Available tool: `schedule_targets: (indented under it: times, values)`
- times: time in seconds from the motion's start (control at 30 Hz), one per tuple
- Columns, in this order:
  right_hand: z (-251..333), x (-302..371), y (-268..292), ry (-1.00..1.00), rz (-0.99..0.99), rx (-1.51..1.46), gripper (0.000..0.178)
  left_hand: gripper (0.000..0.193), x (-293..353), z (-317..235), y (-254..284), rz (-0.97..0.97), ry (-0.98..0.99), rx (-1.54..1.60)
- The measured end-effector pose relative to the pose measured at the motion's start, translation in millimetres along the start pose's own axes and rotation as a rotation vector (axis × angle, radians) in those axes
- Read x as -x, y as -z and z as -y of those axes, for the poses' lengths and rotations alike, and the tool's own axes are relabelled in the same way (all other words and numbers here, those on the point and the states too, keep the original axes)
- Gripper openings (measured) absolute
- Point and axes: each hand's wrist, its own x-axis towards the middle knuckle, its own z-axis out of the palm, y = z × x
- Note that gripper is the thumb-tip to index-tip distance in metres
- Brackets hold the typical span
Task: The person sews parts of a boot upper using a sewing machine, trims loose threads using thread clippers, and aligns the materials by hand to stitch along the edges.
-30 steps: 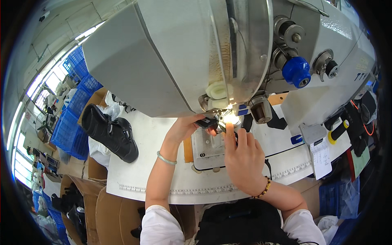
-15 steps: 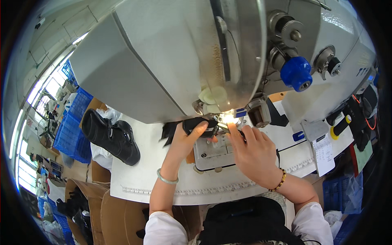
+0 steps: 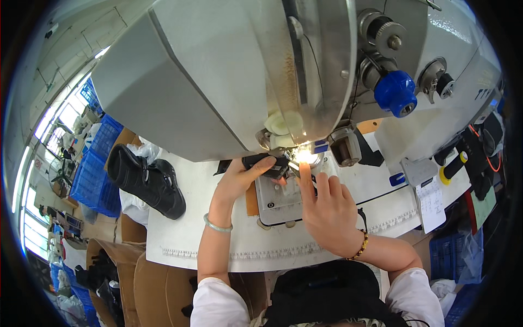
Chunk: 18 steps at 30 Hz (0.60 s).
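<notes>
1. Left hand point(image 3: 234, 182) clamped on black piece point(image 3: 279, 168), thumb on top, at the lit working point of the sewing machine point(image 3: 218, 82), in from the tabletop's near edge.
2. Right hand point(image 3: 331, 215): index finger stretched into the glare, others curled; whether it grips anything, cannot tell.
3. Judged mid-work: piece not yet set down; stitching done or left hidden.
4. Tabletop point(image 3: 180, 234) white, ruler strip point(image 3: 261, 254) along near edge; black boot point(image 3: 144, 182) at left edge.
5. Room: blue crates point(image 3: 95, 182) beyond left edge, cardboard box point(image 3: 163, 286) below.
</notes>
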Motion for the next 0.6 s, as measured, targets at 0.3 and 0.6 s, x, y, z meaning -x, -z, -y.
schedule_targets:
  times: [0.3,0.6]
  values:
    - [5.9,1.5,-1.4,-0.013,-0.015,0.016,0.036,0.022,-3.1,0.0,7.3,0.052,0.020,-0.030]
    - [5.1,-3.0,-3.2,-0.031,-0.029,-0.007,0.033,0.019,-7.3,2.3,17.3,0.080,0.034,-0.150]
